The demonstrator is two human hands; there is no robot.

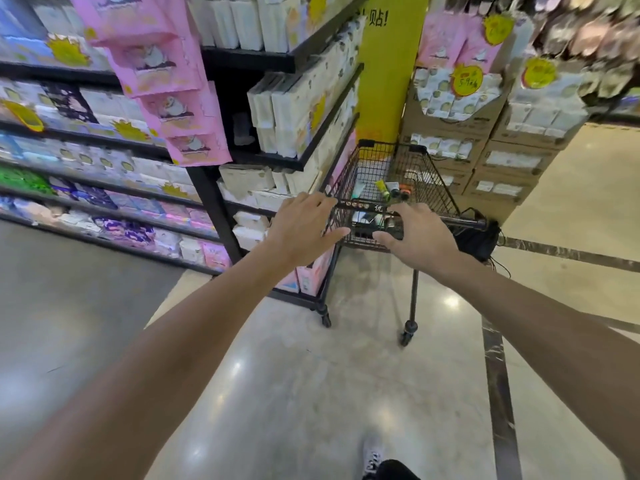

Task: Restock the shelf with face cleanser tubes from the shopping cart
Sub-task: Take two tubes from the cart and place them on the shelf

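1. Hands are reaching for the shopping cart [398,188] handle bar [367,207]: left hand [304,226] and right hand [420,233] are spreading loose fingers, gripping nothing.
2. Cleanser tubes [381,187] are lying in the cart basket, beyond the handle.
3. Both palms should be wrapping the handle evenly, steering away from the tissue shelf [277,161] left of it.

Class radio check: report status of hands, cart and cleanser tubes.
Left hand and right hand open at cart handle. Tubes in shopping cart. Shelf corner beside cart.

The cart [391,188] stands ahead on the floor [311,393], tubes [384,188] inside it; shelves [242,161] lie to its left, stacked boxes [502,161] behind and right; both hands [301,230] at its handle [367,207]
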